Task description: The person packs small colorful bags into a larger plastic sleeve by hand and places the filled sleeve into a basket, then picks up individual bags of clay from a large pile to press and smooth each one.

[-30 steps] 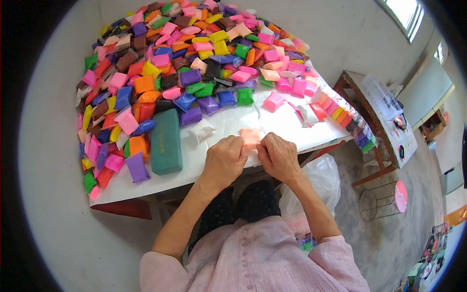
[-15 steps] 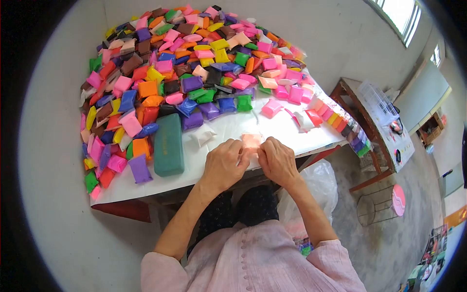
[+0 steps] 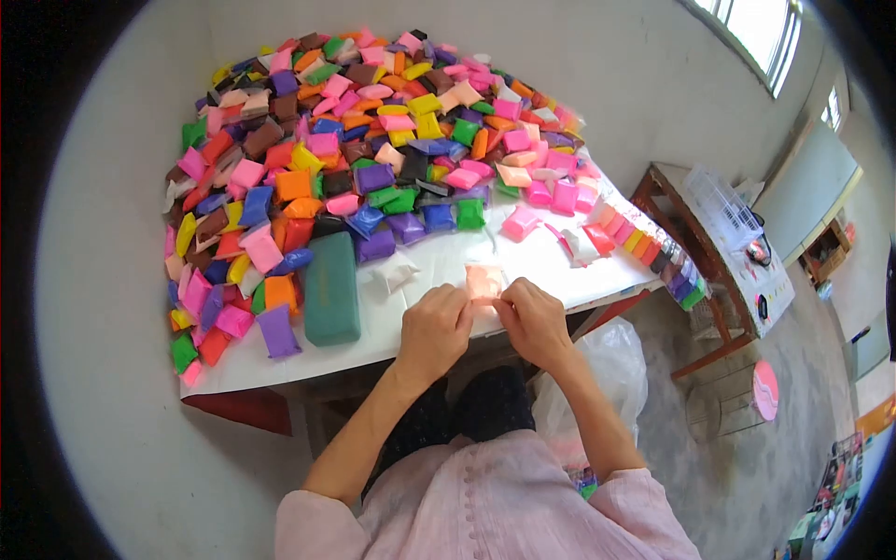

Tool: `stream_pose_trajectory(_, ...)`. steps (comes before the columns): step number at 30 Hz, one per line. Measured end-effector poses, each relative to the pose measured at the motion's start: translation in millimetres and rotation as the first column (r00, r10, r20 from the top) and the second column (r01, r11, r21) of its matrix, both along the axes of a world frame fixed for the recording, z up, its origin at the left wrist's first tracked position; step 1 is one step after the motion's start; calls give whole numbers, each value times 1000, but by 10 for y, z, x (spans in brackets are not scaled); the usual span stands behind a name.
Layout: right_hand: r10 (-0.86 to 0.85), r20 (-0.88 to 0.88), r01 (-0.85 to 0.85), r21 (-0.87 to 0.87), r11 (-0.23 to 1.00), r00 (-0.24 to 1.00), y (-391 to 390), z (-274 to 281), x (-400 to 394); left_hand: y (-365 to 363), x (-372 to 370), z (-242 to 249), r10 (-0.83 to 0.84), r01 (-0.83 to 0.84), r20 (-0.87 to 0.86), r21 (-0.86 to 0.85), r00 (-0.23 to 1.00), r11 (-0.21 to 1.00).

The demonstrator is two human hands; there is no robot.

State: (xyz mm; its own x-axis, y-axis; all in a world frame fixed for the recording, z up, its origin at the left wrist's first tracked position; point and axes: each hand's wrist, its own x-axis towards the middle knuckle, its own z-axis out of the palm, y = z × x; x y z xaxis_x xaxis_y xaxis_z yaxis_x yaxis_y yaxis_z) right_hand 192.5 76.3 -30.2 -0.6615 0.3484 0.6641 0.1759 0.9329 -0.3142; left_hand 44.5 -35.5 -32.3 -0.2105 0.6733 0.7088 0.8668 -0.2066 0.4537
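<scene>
Between my two hands, at the table's front edge, is a small peach-coloured packet. My left hand pinches its lower left side with curled fingers. On the other side my right hand is closed on its lower right corner. A white packet lies on the table just beyond my left hand. To the left stands a green case. Behind them spreads a large pile of colourful packets. A pink packet and a white and red one lie beyond my right hand.
A row of coloured packets runs along the right end of the white-covered table. Below hangs a clear plastic bag. At the right are a wooden side table with a white wire basket, and a round pink-topped stool.
The peach packet shows more fully between my hands, and my fingers have moved lower on its sides. The whole view has shifted slightly.
</scene>
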Motion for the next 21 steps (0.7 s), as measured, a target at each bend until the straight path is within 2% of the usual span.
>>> stream_pose_trajectory(2, 71, -88, -96, -323, 942, 994, 16, 44, 56, -66, -16, 25, 7, -8, 17, 65, 1000, 998)
stream_pose_trajectory(3, 97, -150, -160, -496, 853, 984, 27, 59, 66, -101, -16, 48, 18, -23, 44, 95, 999, 995)
stream_pose_trajectory(4, 107, -212, -222, -649, 728, 971, 30, 59, 81, -132, -8, 60, 27, -36, 74, 122, 997, 992)
stream_pose_trajectory(6, 257, -270, -359, -832, 422, 928, 119, 92, 63, -154, -23, 86, -2, -10, 81, 140, 997, 990)
stream_pose_trajectory(8, 361, -374, -420, -906, 57, 855, 195, 192, 25, -152, -36, 99, -26, 12, 93, 146, 995, 989)
stream_pose_trajectory(9, 302, -529, -544, -838, -42, 793, 76, 301, -47, -143, -50, 105, -31, 17, 99, 145, 995, 989)
stream_pose_trajectory(12, 329, -625, -616, -774, -147, 707, 143, 284, -141, -125, -149, 108, -82, 66, 136, 113, 987, 991)
stream_pose_trajectory(15, 313, -538, -554, -831, -45, 782, 163, 242, -192, -218, -254, 229, -93, 99, 176, -25, 980, 995)
stream_pose_trajectory(17, 338, -423, -485, -866, 120, 841, 190, 314, -196, -326, -359, 453, -53, 99, 226, -197, 973, 975)
stream_pose_trajectory(18, 340, -365, -445, -873, 199, 867, 203, 333, -206, -301, -474, 467, 26, -13, 61, -201, 998, 980)
stream_pose_trajectory(20, 348, -199, -356, -803, 477, 916, 268, 258, -333, -213, -669, 453, 183, -229, -260, -161, 948, 960)
stream_pose_trajectory(21, 335, -114, -306, -735, 605, 935, 272, 225, -382, -150, -697, 447, 199, -267, -266, -249, 943, 931)
